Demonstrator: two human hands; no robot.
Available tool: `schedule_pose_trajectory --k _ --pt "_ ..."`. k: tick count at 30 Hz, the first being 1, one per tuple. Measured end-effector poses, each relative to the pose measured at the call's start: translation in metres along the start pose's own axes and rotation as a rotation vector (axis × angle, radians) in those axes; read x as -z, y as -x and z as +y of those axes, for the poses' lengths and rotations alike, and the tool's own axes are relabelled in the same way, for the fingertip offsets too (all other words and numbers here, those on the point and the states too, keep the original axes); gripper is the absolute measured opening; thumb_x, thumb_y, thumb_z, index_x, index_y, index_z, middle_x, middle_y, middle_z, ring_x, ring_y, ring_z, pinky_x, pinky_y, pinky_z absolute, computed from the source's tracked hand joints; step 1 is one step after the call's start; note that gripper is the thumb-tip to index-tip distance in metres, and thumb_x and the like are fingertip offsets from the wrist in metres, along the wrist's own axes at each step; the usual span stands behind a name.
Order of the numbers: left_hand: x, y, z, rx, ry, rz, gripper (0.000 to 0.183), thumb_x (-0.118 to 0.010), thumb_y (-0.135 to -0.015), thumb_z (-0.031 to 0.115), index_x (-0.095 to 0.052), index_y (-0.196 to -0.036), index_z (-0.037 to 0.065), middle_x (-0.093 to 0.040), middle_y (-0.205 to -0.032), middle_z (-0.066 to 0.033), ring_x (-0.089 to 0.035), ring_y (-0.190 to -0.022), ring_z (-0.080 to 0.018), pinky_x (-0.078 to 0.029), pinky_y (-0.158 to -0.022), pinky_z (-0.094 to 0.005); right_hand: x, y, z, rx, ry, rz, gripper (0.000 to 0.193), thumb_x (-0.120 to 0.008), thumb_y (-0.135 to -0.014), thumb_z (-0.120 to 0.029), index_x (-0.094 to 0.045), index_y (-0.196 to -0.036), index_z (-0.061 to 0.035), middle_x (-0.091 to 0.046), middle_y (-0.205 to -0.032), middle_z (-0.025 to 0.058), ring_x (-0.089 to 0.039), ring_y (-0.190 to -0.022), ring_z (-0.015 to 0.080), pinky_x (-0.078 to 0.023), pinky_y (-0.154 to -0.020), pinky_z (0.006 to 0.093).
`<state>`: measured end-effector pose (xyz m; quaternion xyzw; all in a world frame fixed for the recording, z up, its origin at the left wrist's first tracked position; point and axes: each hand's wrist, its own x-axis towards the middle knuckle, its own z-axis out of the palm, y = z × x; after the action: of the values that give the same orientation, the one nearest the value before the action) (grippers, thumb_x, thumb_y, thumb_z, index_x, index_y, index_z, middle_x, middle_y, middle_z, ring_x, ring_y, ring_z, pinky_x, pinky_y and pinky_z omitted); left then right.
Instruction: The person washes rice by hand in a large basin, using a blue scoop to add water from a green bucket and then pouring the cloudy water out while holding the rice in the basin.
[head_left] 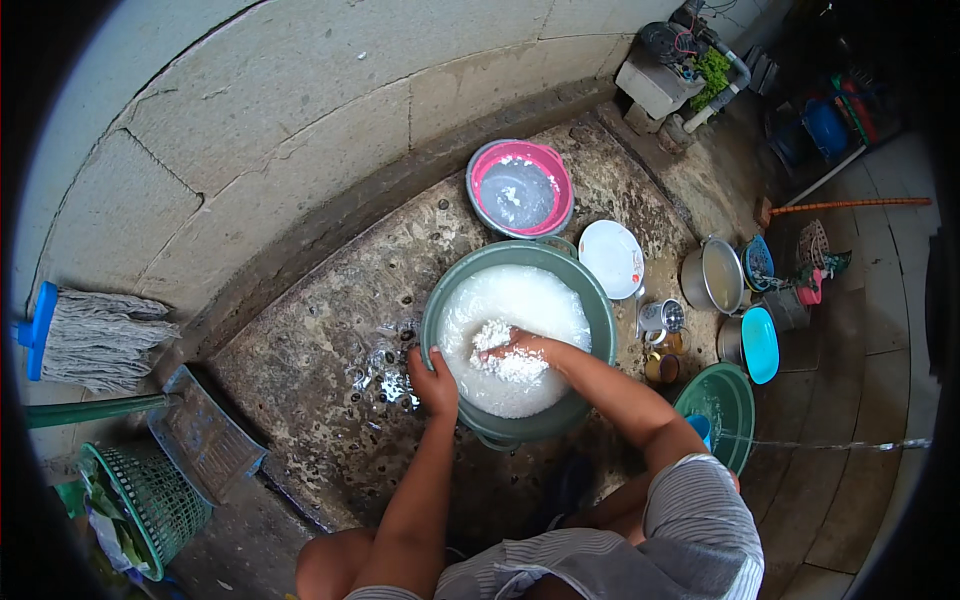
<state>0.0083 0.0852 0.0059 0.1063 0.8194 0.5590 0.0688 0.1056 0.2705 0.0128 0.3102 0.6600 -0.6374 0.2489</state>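
A large grey-green basin (603, 335) stands on the ground in front of me, filled with cloudy white water and white grains (513, 368) that look like rice. My left hand (433, 384) grips the basin's rim on its left side. Inside the basin, my right hand (522, 345) has its fingers curled in a raised heap of the wet grains, which partly covers the fingertips. Just beyond the basin sits a pink basin (562, 178) nested in a grey one, with water and white clumps in it.
To the right are a white plate (611, 259), a metal mug (655, 317), a metal pot (720, 275) and a green tub (745, 400) with a water stream falling into it. At left are a mop (100, 335), a dustpan (205, 435) and a green basket (165, 510).
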Motion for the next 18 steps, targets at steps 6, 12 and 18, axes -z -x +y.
schedule_pose_trajectory --k 6,12,18 --pt "0.003 -0.002 0.006 -0.002 -0.027 0.023 0.021 -0.052 -0.09 0.018 -0.053 -0.097 -0.002 -0.059 -0.087 -0.0195 -0.057 -0.079 -0.0327 -0.044 -0.075 -0.0394 0.026 0.005 -0.013 -0.107 -0.661 0.343 0.058 -0.067 -0.076 -0.055 -0.061 -0.098 -0.0023 -0.064 -0.082 0.011 -0.061 -0.073 0.0183 -0.05 -0.056 0.0346" --pt "-0.002 -0.001 -0.008 -0.004 -0.04 0.017 0.02 -0.051 -0.091 0.018 -0.052 -0.097 -0.002 -0.06 -0.087 -0.0186 -0.057 -0.077 -0.0313 -0.044 -0.073 -0.0388 0.066 -0.007 0.005 0.004 0.025 0.413 0.05 -0.052 -0.087 -0.055 -0.063 -0.1 -0.0073 -0.064 -0.094 0.0113 -0.062 -0.087 0.0227 -0.048 -0.08 0.0341" --pt "0.003 -0.003 -0.007 0.014 0.002 0.008 0.022 -0.052 -0.089 0.019 -0.052 -0.096 -0.002 -0.057 -0.089 -0.0221 -0.054 -0.082 -0.0415 -0.042 -0.074 -0.0446 0.04 -0.003 0.004 -0.003 0.47 -0.082 0.06 -0.051 -0.086 -0.056 -0.057 -0.12 -0.0071 -0.058 -0.119 0.0121 -0.053 -0.111 0.0244 -0.039 -0.096 0.0355"
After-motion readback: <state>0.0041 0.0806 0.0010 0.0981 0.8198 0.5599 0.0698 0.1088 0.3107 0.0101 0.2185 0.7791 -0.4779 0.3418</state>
